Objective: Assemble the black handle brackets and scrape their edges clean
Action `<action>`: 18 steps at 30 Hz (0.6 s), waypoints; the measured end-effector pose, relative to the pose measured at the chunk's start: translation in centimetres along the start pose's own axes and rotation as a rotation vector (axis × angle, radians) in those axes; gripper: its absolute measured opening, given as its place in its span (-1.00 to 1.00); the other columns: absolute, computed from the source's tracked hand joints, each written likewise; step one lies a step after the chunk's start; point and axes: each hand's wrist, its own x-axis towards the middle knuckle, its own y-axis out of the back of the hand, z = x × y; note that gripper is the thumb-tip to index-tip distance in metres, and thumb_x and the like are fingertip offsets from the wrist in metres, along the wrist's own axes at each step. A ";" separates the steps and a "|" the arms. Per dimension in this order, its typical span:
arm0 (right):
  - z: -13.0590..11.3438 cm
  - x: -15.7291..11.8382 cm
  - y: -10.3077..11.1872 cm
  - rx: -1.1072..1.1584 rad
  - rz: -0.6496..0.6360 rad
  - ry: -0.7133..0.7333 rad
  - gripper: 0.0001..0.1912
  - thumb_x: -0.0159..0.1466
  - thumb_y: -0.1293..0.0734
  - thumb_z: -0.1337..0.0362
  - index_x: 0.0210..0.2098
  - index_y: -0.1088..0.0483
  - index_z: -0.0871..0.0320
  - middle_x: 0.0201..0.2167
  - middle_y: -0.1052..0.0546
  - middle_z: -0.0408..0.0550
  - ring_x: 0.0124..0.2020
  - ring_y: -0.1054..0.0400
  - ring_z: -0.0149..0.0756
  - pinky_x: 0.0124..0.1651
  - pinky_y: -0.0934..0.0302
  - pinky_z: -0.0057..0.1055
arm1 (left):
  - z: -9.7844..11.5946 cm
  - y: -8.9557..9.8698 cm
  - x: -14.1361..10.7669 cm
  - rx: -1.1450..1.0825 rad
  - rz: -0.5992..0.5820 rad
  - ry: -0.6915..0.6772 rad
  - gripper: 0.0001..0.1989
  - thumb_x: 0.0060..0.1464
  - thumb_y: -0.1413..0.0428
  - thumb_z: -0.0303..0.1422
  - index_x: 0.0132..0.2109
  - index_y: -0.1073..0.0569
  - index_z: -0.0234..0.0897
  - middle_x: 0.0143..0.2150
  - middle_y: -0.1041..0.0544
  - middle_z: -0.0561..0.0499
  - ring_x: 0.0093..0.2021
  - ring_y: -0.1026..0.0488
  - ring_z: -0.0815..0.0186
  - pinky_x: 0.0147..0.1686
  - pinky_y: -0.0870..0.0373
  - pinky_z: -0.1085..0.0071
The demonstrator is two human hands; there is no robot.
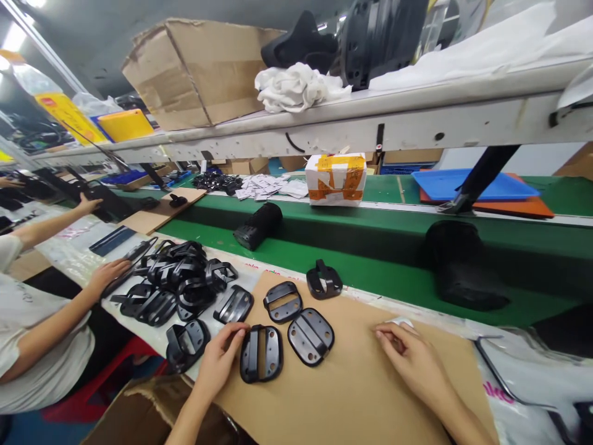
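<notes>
My left hand [220,358] is closed, its thumb and forefinger together at the upper left edge of a black plastic plate with a raised bar across it [251,354]. Over the brown cardboard sheet [352,383], my right hand [414,355] has its fingers curled together. Whatever its fingertips hold, if anything, is hidden. A small white piece [402,321] shows just behind those fingers. Three similar black plates lie near the left hand's plate: one to its right [311,337], one above [283,301], and one by the belt [323,279].
More black plates are heaped [180,278] at left, beside a co-worker's hand [109,275] on a dark tool. Black cylindrical parts [258,225] rest on the green belt [370,262]. A taped white box [336,179] sits beyond, under a shelf [393,105]. A bent metal rod [503,377] lies right.
</notes>
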 end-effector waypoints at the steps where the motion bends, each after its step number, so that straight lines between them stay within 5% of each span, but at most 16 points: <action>1: 0.1 0.0 0.0 -0.003 -0.002 -0.004 -0.62 0.38 -0.22 -0.06 -0.19 -0.56 0.01 -0.34 -0.53 -0.06 -0.35 -0.40 -0.18 -0.29 -0.26 -0.30 | -0.1 -0.3 0.6 0.003 0.003 -0.018 -0.63 0.25 -0.07 -0.02 -0.09 -0.59 -0.18 -0.06 -0.63 -0.09 -0.01 -0.55 0.09 0.09 -0.45 0.16; 6: 0.8 0.0 -0.1 -0.028 0.000 -0.016 -0.58 0.36 -0.24 -0.12 -0.18 -0.57 0.03 -0.32 -0.54 -0.06 -0.38 -0.38 -0.22 -0.29 -0.27 -0.31 | 1.0 -1.7 3.1 -0.020 0.053 -0.107 -0.68 0.28 -0.07 -0.10 -0.09 -0.58 -0.21 0.05 -0.56 -0.15 0.11 -0.48 0.10 0.17 -0.38 0.15; 10: 1.6 0.0 -0.2 -0.049 0.008 -0.006 -0.53 0.33 -0.24 -0.18 -0.19 -0.57 0.03 -0.32 -0.55 -0.07 -0.41 -0.37 -0.24 -0.30 -0.30 -0.32 | 2.1 0.2 1.2 -0.006 0.042 -0.119 -0.72 0.30 -0.06 -0.16 -0.13 -0.58 -0.21 -0.02 -0.58 -0.13 0.02 -0.51 0.15 0.09 -0.42 0.23; 12: 2.1 0.0 -0.2 -0.065 0.019 -0.003 -0.49 0.29 -0.25 -0.23 -0.21 -0.58 0.03 -0.31 -0.56 -0.06 -0.42 -0.38 -0.24 -0.33 -0.31 -0.32 | 1.7 2.1 -1.1 0.058 0.174 -0.073 -0.72 0.28 -0.08 -0.14 -0.11 -0.57 -0.21 -0.08 -0.57 -0.10 -0.08 -0.51 0.17 -0.01 -0.45 0.25; 14: 2.8 0.0 -0.3 -0.072 0.027 0.003 -0.47 0.25 -0.27 -0.26 -0.22 -0.59 0.03 -0.27 -0.58 -0.04 -0.39 -0.42 -0.21 -0.35 -0.34 -0.32 | 0.4 4.0 -3.6 0.172 0.443 0.014 -0.65 0.21 -0.14 -0.06 -0.04 -0.54 -0.22 -0.07 -0.53 -0.10 -0.10 -0.49 0.14 -0.03 -0.46 0.20; 16: 3.9 0.0 -0.6 -0.065 0.032 0.016 -0.46 0.22 -0.28 -0.27 -0.22 -0.60 0.03 -0.22 -0.60 0.00 -0.33 -0.46 -0.15 -0.34 -0.37 -0.30 | -1.7 5.3 -5.9 0.298 0.694 0.129 -0.42 0.09 -0.21 0.04 0.10 -0.46 -0.26 0.01 -0.48 -0.16 -0.02 -0.47 0.03 0.04 -0.45 0.05; 18: 5.1 0.1 -0.9 -0.053 0.038 0.031 -0.47 0.21 -0.30 -0.26 -0.22 -0.60 0.04 -0.19 -0.62 0.03 -0.27 -0.49 -0.08 -0.33 -0.39 -0.28 | -4.0 5.6 -7.4 0.363 0.767 0.226 -0.16 -0.02 -0.25 0.11 0.27 -0.33 -0.32 0.14 -0.42 -0.27 0.14 -0.40 -0.13 0.18 -0.35 -0.13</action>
